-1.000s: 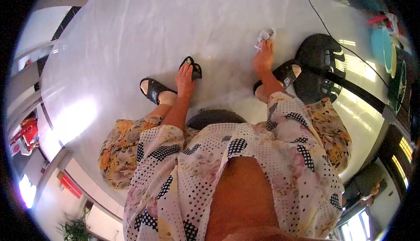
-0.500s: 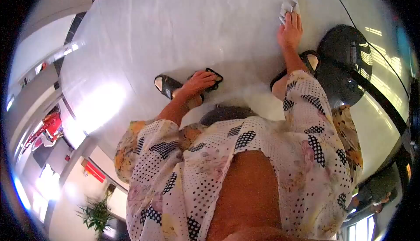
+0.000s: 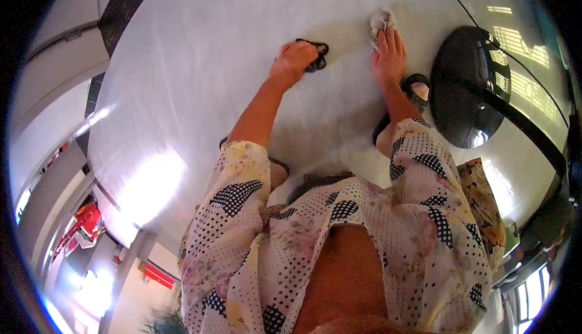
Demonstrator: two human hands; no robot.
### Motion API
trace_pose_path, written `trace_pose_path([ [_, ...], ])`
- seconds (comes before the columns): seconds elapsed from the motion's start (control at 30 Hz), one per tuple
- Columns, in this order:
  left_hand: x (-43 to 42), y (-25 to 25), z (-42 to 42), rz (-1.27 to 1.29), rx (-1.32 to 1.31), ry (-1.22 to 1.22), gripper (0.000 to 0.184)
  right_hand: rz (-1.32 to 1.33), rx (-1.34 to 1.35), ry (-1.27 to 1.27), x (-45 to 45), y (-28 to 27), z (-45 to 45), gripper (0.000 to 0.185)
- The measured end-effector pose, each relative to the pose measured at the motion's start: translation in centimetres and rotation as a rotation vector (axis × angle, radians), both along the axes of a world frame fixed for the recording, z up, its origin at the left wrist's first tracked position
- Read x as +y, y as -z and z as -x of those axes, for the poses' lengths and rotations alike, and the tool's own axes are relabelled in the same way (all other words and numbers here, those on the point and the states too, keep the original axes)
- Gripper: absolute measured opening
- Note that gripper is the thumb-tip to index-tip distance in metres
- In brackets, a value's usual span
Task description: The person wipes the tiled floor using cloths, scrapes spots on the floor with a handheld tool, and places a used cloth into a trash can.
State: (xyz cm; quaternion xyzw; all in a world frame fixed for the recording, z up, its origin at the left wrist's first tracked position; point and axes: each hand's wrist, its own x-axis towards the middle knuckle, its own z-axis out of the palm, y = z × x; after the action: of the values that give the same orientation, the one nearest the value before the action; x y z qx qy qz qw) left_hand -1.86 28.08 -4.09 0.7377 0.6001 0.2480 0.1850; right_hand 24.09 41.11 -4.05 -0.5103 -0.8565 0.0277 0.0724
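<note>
My left hand [image 3: 295, 63] is closed round a small black object with looped edges [image 3: 321, 57], held over the pale glossy floor. Its exact kind I cannot make out, since my fingers cover part of it. To the right, my right hand [image 3: 389, 55] presses a crumpled whitish cloth [image 3: 383, 23] against the floor, fingers stretched over its near side. The two hands are apart, with bare floor between them.
A dark sandal [image 3: 417, 86] is on my right foot, just below my right hand. Beside it stands a round, shiny black base [image 3: 470, 85] with a dark bar across it. A thin black cable [image 3: 515, 61] crosses the right side. Bright light reflects off the floor [image 3: 230, 43].
My left hand has moved forward and right, away from my left foot, carrying the black object. My right hand and the cloth have shifted slightly left and nearer to me.
</note>
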Motion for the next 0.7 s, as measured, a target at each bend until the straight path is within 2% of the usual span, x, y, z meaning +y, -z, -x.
trace_pose_path([
  [0.03,2.1,1.0,0.5,0.150,0.081,-0.008,0.041,0.008,0.016,-0.013,0.1,0.2,-0.2,0.059],
  [0.07,3.6,1.9,0.8,-0.096,0.045,-0.112,0.042,0.015,0.031,-0.025,0.1,0.6,-0.4,0.059],
  [0.13,7.2,2.3,1.2,-0.075,0.143,-0.233,0.042,0.028,0.060,-0.038,0.0,0.4,-0.7,0.058],
  [0.2,10.5,2.5,2.2,0.075,0.053,-0.281,0.043,0.041,0.092,-0.031,-0.3,-0.7,-0.3,0.055],
  [0.23,11.0,0.7,2.3,0.147,-0.056,-0.314,0.044,0.046,0.079,-0.025,-0.6,-0.9,-0.5,0.055],
  [0.33,8.5,-3.3,2.3,-0.020,-0.310,-0.354,0.043,0.054,0.070,-0.025,-0.3,-1.4,-0.3,0.054],
  [0.37,6.4,-5.4,1.8,-0.029,-0.231,-0.343,0.038,0.061,0.077,-0.018,-0.5,-1.8,-0.3,0.054],
  [0.43,1.4,-5.8,0.6,-0.141,-0.248,-0.213,0.028,0.074,0.069,-0.001,-0.9,-2.2,-0.2,0.054],
  [0.47,-1.9,-4.6,-0.4,-0.105,-0.179,-0.211,0.024,0.075,0.049,0.009,-0.9,-2.3,-0.2,0.054],
  [0.53,-7.7,-3.6,-3.5,-0.185,-0.210,-0.105,0.027,0.077,0.041,0.012,-0.4,-2.5,0.0,0.055],
  [0.57,-8.1,-4.4,-6.2,0.385,0.166,0.052,0.036,0.085,0.051,0.010,-0.4,-2.4,0.0,0.057],
  [0.63,-13.3,-5.2,-7.4,0.224,0.354,0.222,0.047,0.093,0.058,0.002,-1.1,-2.2,-0.2,0.058],
  [0.7,-11.8,-4.0,-7.4,0.397,0.405,0.178,0.048,0.079,0.060,0.002,-1.1,-1.9,0.3,0.057],
])
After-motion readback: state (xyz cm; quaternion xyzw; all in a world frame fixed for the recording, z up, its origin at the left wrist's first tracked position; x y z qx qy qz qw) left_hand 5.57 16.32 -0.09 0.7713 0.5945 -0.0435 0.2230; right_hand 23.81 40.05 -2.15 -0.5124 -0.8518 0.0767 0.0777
